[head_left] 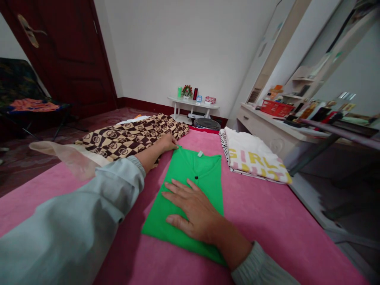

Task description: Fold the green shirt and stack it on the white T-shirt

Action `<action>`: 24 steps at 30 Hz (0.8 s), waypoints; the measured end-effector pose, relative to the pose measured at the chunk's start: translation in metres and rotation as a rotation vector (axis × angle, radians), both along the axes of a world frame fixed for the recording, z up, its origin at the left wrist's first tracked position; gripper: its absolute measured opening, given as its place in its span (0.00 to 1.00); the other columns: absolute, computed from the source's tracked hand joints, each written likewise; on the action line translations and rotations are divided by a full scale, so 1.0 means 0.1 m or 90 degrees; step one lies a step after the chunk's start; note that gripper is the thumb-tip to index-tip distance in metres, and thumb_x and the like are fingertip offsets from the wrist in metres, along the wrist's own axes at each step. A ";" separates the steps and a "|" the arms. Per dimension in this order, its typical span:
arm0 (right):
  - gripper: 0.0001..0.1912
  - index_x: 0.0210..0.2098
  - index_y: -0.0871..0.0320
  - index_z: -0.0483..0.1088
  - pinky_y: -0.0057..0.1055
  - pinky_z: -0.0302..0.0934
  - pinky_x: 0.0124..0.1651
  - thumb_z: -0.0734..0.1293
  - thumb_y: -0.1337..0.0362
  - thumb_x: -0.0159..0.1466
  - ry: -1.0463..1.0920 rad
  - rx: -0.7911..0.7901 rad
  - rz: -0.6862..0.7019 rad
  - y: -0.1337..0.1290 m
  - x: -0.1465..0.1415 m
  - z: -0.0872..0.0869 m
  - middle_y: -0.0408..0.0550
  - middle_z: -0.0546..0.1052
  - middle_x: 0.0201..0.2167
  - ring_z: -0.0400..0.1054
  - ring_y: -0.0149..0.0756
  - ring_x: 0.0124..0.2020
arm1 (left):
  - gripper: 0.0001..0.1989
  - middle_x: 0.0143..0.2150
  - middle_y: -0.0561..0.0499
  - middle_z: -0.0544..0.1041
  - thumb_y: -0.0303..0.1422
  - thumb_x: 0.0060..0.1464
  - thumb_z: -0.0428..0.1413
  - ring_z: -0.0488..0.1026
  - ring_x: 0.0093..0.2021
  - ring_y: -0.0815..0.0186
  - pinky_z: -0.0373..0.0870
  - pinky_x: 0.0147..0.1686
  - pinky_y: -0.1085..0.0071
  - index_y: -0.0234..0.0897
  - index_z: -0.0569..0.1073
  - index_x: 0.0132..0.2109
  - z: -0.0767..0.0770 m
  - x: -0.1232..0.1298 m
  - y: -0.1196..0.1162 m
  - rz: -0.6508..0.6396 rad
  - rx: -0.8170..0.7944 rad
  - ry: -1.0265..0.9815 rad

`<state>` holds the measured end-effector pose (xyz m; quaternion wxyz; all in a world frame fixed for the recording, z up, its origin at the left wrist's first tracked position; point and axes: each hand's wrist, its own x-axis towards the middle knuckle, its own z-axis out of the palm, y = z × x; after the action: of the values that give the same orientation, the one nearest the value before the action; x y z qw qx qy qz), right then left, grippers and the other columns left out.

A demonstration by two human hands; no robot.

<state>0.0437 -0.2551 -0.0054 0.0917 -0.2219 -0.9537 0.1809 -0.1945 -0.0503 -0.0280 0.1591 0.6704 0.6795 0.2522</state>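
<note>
Pressing palm-down on the green shirt with the right hand — open wide, fingers fanned out toward ten o'clock, over the middle of the cloth. And up at the eleven o'clock corner, pinching the shirt's edge with the left hand, closed narrow there! Lying folded into a long panel on the pink cover, with a dark button below the neckline and a pale tag at twelve o'clock.

Over to ten o'clock of the shirt: spread loosely in brown and cream, the checkered cloth, with a sheer beige piece just beside it. Across to two o'clock: folded and lettered in yellow and pink, the white garment, well apart from both hands.

Looking farther off, to twelve o'clock — bearing a potted plant, on thin legs by the wall, a low white stand. Then round to one o'clock: perched on the dresser, a red basket.
</note>
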 end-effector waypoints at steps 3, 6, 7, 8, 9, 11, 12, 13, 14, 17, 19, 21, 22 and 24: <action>0.30 0.64 0.48 0.54 0.50 0.31 0.68 0.55 0.45 0.67 0.002 0.002 0.001 0.01 0.00 -0.01 0.43 0.52 0.68 0.40 0.38 0.69 | 0.08 0.28 0.53 0.77 0.31 0.45 0.63 0.71 0.30 0.69 0.66 0.32 0.77 0.35 0.79 0.35 0.00 0.06 -0.07 0.016 0.023 0.054; 0.29 0.64 0.48 0.54 0.51 0.31 0.68 0.55 0.46 0.67 0.006 0.003 -0.003 0.00 0.00 0.00 0.43 0.52 0.68 0.41 0.39 0.69 | 0.10 0.34 0.50 0.79 0.31 0.46 0.61 0.73 0.36 0.66 0.68 0.38 0.74 0.35 0.78 0.39 0.03 0.16 -0.18 0.033 0.061 0.119; 0.29 0.64 0.48 0.55 0.51 0.32 0.68 0.56 0.46 0.67 0.007 0.004 -0.006 0.00 0.00 0.00 0.43 0.53 0.68 0.41 0.39 0.69 | 0.10 0.36 0.48 0.79 0.31 0.47 0.60 0.74 0.39 0.64 0.68 0.40 0.73 0.35 0.78 0.39 0.05 0.20 -0.22 0.033 0.072 0.143; 0.29 0.64 0.48 0.55 0.51 0.32 0.68 0.56 0.46 0.67 0.009 0.005 -0.008 0.00 0.00 0.01 0.43 0.53 0.68 0.41 0.39 0.69 | 0.09 0.38 0.47 0.79 0.29 0.48 0.59 0.74 0.41 0.63 0.68 0.43 0.71 0.35 0.78 0.40 0.06 0.24 -0.25 0.030 0.079 0.167; 0.29 0.64 0.48 0.55 0.51 0.32 0.68 0.56 0.47 0.66 0.010 0.006 -0.009 -0.01 0.00 0.01 0.44 0.53 0.68 0.42 0.39 0.69 | 0.09 0.39 0.45 0.79 0.28 0.49 0.57 0.74 0.42 0.61 0.68 0.45 0.70 0.35 0.79 0.39 0.08 0.28 -0.29 0.026 0.083 0.191; 0.29 0.64 0.48 0.55 0.51 0.33 0.67 0.57 0.47 0.66 0.014 0.009 -0.010 -0.02 0.00 0.01 0.44 0.53 0.67 0.42 0.39 0.69 | 0.11 0.41 0.43 0.79 0.25 0.51 0.54 0.74 0.45 0.59 0.67 0.49 0.67 0.35 0.79 0.39 0.10 0.36 -0.34 0.012 0.084 0.237; 0.28 0.64 0.48 0.55 0.51 0.33 0.67 0.57 0.47 0.66 0.016 0.012 -0.010 -0.02 0.00 0.01 0.44 0.54 0.67 0.42 0.39 0.68 | 0.12 0.42 0.42 0.79 0.24 0.51 0.53 0.74 0.46 0.58 0.67 0.50 0.65 0.35 0.80 0.40 0.11 0.39 -0.36 0.005 0.082 0.259; 0.28 0.64 0.48 0.55 0.51 0.33 0.67 0.57 0.48 0.66 0.018 0.014 -0.010 -0.02 0.00 0.01 0.45 0.54 0.67 0.42 0.39 0.68 | 0.13 0.43 0.41 0.79 0.23 0.51 0.53 0.74 0.47 0.58 0.66 0.50 0.65 0.35 0.80 0.41 0.11 0.42 -0.39 -0.003 0.079 0.279; 0.28 0.64 0.48 0.55 0.51 0.33 0.67 0.57 0.48 0.66 0.021 0.017 -0.010 -0.03 0.00 0.01 0.45 0.54 0.67 0.43 0.39 0.68 | 0.14 0.43 0.41 0.78 0.23 0.52 0.52 0.74 0.47 0.57 0.66 0.50 0.64 0.34 0.79 0.42 0.11 0.44 -0.42 -0.012 0.076 0.298; 0.28 0.63 0.48 0.55 0.52 0.34 0.67 0.57 0.48 0.66 0.029 0.028 -0.014 -0.04 0.00 -0.01 0.44 0.54 0.67 0.43 0.39 0.68 | 0.14 0.45 0.37 0.77 0.24 0.55 0.50 0.73 0.48 0.55 0.67 0.50 0.63 0.31 0.78 0.44 0.09 0.46 -0.52 -0.038 0.065 0.349; 0.28 0.63 0.48 0.56 0.52 0.35 0.67 0.57 0.48 0.66 0.033 0.035 -0.017 -0.04 0.01 -0.03 0.44 0.55 0.67 0.43 0.38 0.68 | 0.16 0.45 0.35 0.77 0.26 0.58 0.46 0.73 0.49 0.53 0.67 0.49 0.61 0.29 0.77 0.46 0.06 0.45 -0.61 -0.052 0.060 0.375; 0.28 0.63 0.48 0.56 0.52 0.34 0.67 0.58 0.48 0.66 0.034 0.041 -0.017 -0.04 0.00 -0.04 0.44 0.55 0.67 0.43 0.38 0.68 | 0.19 0.45 0.35 0.77 0.27 0.61 0.42 0.73 0.49 0.53 0.68 0.49 0.59 0.31 0.75 0.50 0.02 0.42 -0.69 -0.065 0.054 0.393; 0.28 0.63 0.49 0.56 0.52 0.34 0.67 0.58 0.48 0.66 0.035 0.043 -0.016 -0.04 0.00 -0.04 0.44 0.56 0.67 0.43 0.39 0.68 | 0.19 0.45 0.36 0.77 0.27 0.61 0.41 0.73 0.49 0.54 0.68 0.49 0.58 0.32 0.73 0.53 0.00 0.40 -0.73 -0.071 0.051 0.398; 0.28 0.63 0.49 0.56 0.52 0.34 0.67 0.58 0.48 0.66 0.035 0.046 -0.014 -0.04 0.00 -0.05 0.45 0.56 0.67 0.43 0.39 0.68 | 0.21 0.50 0.38 0.75 0.28 0.61 0.41 0.71 0.52 0.55 0.67 0.51 0.58 0.36 0.67 0.59 -0.05 0.36 -0.77 -0.081 0.046 0.402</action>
<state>0.0440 -0.2589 -0.0100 0.1274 -0.2240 -0.9543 0.1516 -0.1589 -0.1276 -0.0327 -0.0679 0.7617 0.6428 0.0449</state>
